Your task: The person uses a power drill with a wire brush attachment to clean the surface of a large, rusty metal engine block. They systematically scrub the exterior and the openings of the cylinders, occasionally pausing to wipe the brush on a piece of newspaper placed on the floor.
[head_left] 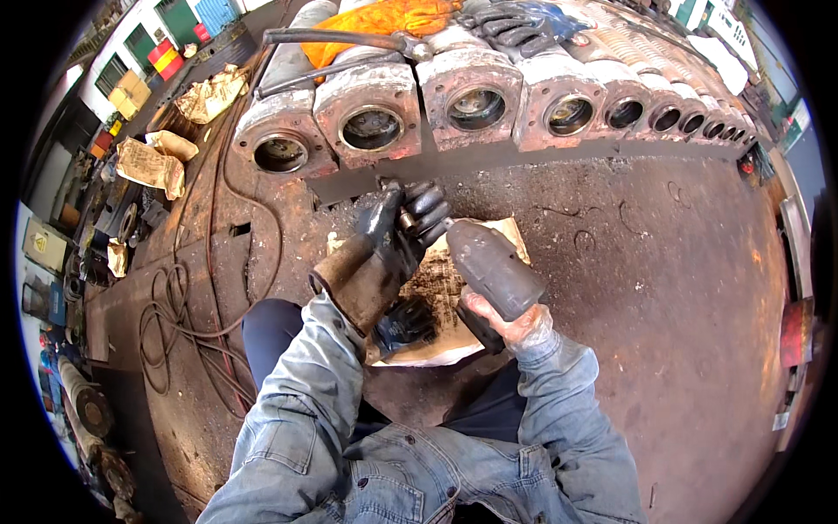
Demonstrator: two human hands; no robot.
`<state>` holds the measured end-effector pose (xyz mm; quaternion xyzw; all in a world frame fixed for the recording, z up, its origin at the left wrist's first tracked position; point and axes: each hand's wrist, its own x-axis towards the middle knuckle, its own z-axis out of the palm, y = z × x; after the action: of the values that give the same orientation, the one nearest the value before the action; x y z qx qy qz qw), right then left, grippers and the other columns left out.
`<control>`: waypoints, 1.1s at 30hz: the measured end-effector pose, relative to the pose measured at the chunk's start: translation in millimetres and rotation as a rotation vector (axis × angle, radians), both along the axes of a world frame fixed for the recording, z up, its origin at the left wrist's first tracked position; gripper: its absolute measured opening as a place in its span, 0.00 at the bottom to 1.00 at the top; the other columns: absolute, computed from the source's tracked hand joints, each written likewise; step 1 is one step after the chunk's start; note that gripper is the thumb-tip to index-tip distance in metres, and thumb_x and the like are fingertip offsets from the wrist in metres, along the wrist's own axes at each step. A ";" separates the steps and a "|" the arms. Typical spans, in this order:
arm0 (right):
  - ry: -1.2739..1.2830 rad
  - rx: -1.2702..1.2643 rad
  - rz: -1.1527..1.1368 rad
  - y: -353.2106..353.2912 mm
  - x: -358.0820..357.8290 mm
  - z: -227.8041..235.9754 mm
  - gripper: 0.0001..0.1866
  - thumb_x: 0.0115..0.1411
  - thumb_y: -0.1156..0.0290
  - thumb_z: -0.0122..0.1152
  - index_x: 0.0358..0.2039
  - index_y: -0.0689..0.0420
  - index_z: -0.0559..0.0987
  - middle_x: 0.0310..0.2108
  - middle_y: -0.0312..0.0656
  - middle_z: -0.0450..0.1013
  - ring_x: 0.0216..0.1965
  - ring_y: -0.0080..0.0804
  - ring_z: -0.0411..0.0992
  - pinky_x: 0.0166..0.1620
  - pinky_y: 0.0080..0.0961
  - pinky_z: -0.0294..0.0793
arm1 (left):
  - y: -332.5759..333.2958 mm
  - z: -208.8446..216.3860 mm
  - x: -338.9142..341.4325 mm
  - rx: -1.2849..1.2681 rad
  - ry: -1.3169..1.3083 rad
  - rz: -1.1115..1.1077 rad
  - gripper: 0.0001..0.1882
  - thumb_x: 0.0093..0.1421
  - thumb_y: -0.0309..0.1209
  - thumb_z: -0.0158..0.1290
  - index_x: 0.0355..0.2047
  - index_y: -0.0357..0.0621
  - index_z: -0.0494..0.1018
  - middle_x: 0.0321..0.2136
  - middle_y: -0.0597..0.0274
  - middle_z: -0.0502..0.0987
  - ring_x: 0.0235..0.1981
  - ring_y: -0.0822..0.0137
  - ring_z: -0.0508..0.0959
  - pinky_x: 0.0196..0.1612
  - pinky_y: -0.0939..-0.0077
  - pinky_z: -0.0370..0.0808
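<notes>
My left hand (pixel 393 220), in a dirty black glove with a brown cuff, is closed around a small metal socket-like piece (pixel 407 218). In my right hand (pixel 515 323), which has a thin clear covering, I grip a dark grey cordless impact wrench (pixel 496 265) by its handle. The wrench's nose points forward and left, close beside my left fingertips; whether it touches the metal piece I cannot tell. Below both hands lies an oil-stained sheet of cardboard (pixel 457 336), with a dark glove (pixel 405 321) on it.
Ahead runs a row of heavy metal castings with round bores (pixel 371 129). A long-handled hammer (pixel 336 37), orange cloth or gloves (pixel 375 24) and black gloves (pixel 515 33) rest on top. A coiled hose (pixel 175 319) lies on the floor at left, near paper sacks (pixel 150 166).
</notes>
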<state>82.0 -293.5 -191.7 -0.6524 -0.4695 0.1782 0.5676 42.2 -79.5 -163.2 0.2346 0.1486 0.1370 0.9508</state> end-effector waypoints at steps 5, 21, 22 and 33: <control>0.287 0.058 0.107 6.4 -2.8 -24.4 0.32 0.60 0.72 0.65 0.65 0.56 0.67 0.64 0.45 0.65 0.68 0.38 0.60 0.68 0.34 0.58 | -5.7 -15.0 5.6 -0.117 -0.163 -0.067 0.15 0.71 0.43 0.38 0.34 0.44 0.61 0.29 0.64 0.61 0.31 0.65 0.64 0.38 0.69 0.67; 0.219 -0.020 0.115 29.6 -5.2 -47.9 0.33 0.59 0.72 0.64 0.65 0.54 0.67 0.63 0.45 0.67 0.65 0.42 0.64 0.67 0.36 0.63 | -23.3 28.8 -44.5 0.157 0.138 0.001 0.27 0.71 0.49 0.42 0.52 0.35 0.68 0.44 0.49 0.77 0.47 0.52 0.78 0.52 0.54 0.77; 0.127 -0.056 0.117 33.3 -7.4 -41.6 0.32 0.59 0.72 0.64 0.65 0.54 0.67 0.62 0.45 0.68 0.65 0.42 0.64 0.66 0.37 0.64 | -18.2 29.3 -48.0 0.149 0.150 0.000 0.27 0.71 0.50 0.42 0.52 0.35 0.68 0.44 0.48 0.77 0.47 0.52 0.78 0.52 0.54 0.77; -0.253 0.010 0.086 89.1 -24.3 -59.5 0.18 0.67 0.61 0.46 0.48 0.59 0.77 0.45 0.47 0.78 0.45 0.43 0.78 0.50 0.44 0.80 | 23.4 18.2 -77.9 0.078 0.195 0.010 0.30 0.69 0.52 0.44 0.53 0.33 0.68 0.45 0.46 0.78 0.46 0.51 0.79 0.52 0.55 0.79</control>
<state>57.7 -204.4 -251.3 -0.6462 -0.5657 0.1166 0.4988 -35.7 -56.1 -145.1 0.2830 0.2363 0.1239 0.9213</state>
